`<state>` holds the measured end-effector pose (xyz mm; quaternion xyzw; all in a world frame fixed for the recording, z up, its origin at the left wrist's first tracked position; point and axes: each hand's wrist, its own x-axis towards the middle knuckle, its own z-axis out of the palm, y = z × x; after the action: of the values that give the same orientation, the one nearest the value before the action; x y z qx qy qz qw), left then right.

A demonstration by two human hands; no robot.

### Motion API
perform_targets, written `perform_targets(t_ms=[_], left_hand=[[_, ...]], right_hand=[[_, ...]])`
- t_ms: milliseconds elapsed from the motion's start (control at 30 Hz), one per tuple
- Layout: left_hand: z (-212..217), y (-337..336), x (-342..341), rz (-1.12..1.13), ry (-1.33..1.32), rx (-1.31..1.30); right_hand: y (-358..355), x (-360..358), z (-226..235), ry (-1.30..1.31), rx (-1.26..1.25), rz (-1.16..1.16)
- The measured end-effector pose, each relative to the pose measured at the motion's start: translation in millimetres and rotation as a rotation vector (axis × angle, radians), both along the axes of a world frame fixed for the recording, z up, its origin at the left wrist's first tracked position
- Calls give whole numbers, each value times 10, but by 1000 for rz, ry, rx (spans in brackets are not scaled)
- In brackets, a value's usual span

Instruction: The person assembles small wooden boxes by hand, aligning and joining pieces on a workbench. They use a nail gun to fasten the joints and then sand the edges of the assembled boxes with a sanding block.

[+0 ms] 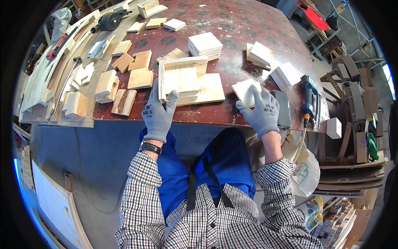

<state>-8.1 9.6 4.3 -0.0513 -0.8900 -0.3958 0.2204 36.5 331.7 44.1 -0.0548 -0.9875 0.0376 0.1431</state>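
Around the near-left corner of a pale plywood box-like piece with raised edges [181,79], the grey-gloved left hand [158,118] has a hold, thumb on the near side and fingers closed in along the left wall (tips hidden). My guess is that's to steady it, since it seems to rest on a flat, pale wooden board [213,90], near the close edge of a scuffed dark red tabletop [248,27].

Off to the right of the box-like piece, the grey-gloved right hand [263,112] is over a flat, pale square wooden block [241,92]. Thumb and fingers are spread pretty wide, and I can't tell if they've actually got a grip on it.

Just beyond the box-like piece there's a neat stack of pale square plywood pieces [205,45], probably piled up to save room. Well to its right is a dark blue-green handheld tool [308,95] with a yellowish hose [299,147] hanging over the edge, I'd guess so it's out of the way.

Left of the box-like piece: a loose tan wooden block [141,79], and a black round-bodied power tool [110,20] way up to the far left.
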Motion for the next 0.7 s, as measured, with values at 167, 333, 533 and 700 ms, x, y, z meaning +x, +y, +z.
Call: perform_targets(t_ms=[167, 333, 533, 700], left_hand=[[-20, 26, -11, 14, 10, -6], [-6, -3, -8, 16, -38, -4], [-28, 13, 2, 11, -26, 25], [-14, 0, 9, 9, -31, 19]], right_hand=[[38, -8, 78, -1, -62, -30], [171, 15, 254, 169, -172, -133], [101, -1, 425, 85, -79, -211], [-161, -81, 277, -172, 45, -240]])
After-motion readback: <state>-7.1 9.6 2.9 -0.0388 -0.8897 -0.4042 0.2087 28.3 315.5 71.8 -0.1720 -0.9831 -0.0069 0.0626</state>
